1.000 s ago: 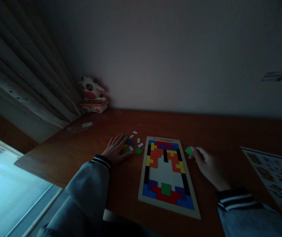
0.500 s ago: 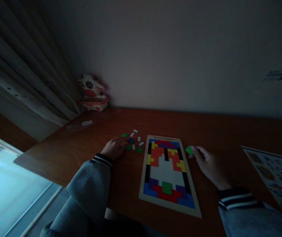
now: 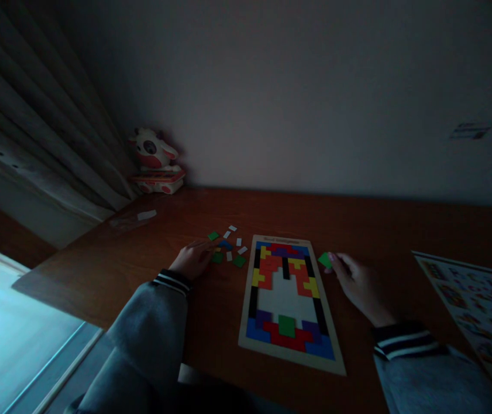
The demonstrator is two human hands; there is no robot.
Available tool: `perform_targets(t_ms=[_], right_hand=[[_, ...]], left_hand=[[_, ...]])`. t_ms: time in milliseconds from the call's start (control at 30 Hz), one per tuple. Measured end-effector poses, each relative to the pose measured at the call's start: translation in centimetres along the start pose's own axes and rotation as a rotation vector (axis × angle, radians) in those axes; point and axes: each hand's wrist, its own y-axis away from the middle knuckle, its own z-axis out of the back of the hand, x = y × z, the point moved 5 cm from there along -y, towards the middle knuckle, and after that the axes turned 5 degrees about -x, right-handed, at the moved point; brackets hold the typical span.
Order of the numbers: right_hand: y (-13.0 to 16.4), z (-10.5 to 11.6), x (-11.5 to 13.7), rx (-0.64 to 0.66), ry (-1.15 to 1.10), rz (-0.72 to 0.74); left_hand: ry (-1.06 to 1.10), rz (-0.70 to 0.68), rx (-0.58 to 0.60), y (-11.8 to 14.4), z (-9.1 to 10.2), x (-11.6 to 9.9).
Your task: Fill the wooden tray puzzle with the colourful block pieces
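My right hand (image 3: 352, 280) pinches a green square puzzle piece (image 3: 325, 260) between thumb and fingers, just beyond the right edge of the puzzle board (image 3: 296, 358). Coloured block pieces line the board's border, and its pale middle is bare. A second green square (image 3: 286, 326) lies at the lower middle of the board, against a red piece (image 3: 300, 340). On the left, my left hand (image 3: 193, 259) rests on the table with its fingers stretched toward the loose pieces. By its fingertips are a yellow piece (image 3: 217, 249), partly hidden, a green piece (image 3: 217, 258) and a blue piece (image 3: 225, 245).
Several small white pieces (image 3: 242, 250) and more green pieces (image 3: 239, 262) lie left of the board. A printed sheet (image 3: 470, 305) is at the right. A cow toy (image 3: 155, 152) stands at the back left, near a white strip (image 3: 146, 215) on the wooden table (image 3: 358, 218).
The view has shifted slightly, so everything sits a little further left. My left hand has drawn back slightly from the blue piece, which shows more. The right hand still holds the green square.
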Motion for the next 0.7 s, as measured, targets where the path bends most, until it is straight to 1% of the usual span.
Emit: perform_targets(t_ms=[100,233,367,500,600,700], right_hand=[[0.1,0.1,0.1,0.002,0.008,-0.010],[0.1,0.2,0.4,0.003,0.027,-0.001],[0.1,0.2,0.5,-0.017,0.016,0.005],[0.2,0.3,0.8,-0.025,0.003,0.015],[0.2,0.4,1.0,-0.030,-0.001,0.015],[0.1,0.3,1.0,-0.025,-0.003,0.012]], left_hand=[[0.011,-0.047,0.015,0.2,0.0,-0.1],[0.029,-0.078,-0.028,0.1,-0.4,0.2],[0.023,0.005,-0.054,0.0,-0.3,0.7],[0.000,0.072,-0.076,0.0,0.1,0.9],[0.058,0.061,-0.136,-0.1,0.5,0.0],[0.203,0.005,-0.217,-0.2,0.9,-2.3]])
